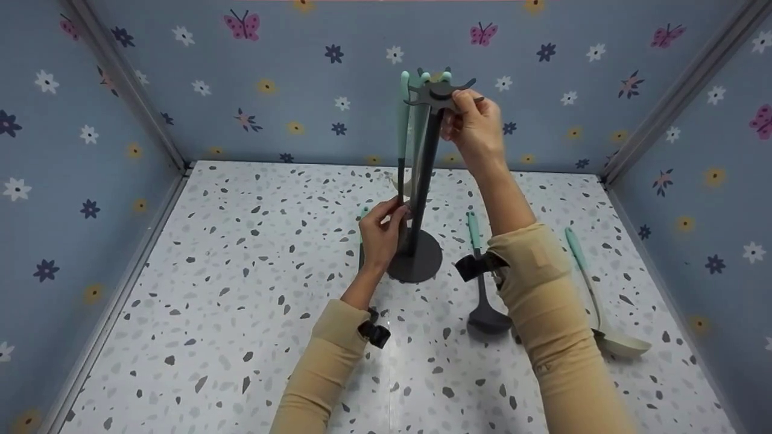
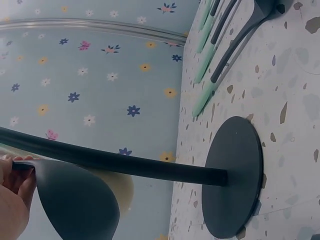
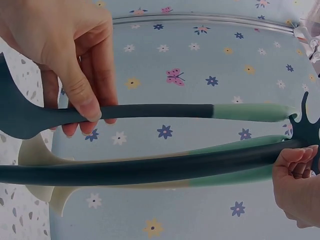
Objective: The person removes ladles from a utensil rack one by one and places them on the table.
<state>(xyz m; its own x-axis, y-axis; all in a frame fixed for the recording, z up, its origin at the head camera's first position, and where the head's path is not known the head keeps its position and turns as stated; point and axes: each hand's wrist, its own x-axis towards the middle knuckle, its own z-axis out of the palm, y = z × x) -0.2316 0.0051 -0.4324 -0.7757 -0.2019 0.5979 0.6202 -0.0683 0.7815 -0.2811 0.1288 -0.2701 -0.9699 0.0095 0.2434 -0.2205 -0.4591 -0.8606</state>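
Note:
A dark utensil stand rises from a round base to a ring of hooks. My right hand pinches the hooked top at its right side. My left hand pinches the dark shaft of a cooking utensil just by its broad, rounded head. That utensil's mint handle points up, its end right at a hook. Behind the pole hang utensils with mint handles and cream heads, partly hidden by it.
On the speckled table lie a dark ladle and a cream ladle, both right of the stand and partly behind my right sleeve. Another mint-handled utensil lies behind my left hand. Flower-patterned walls enclose the back and sides.

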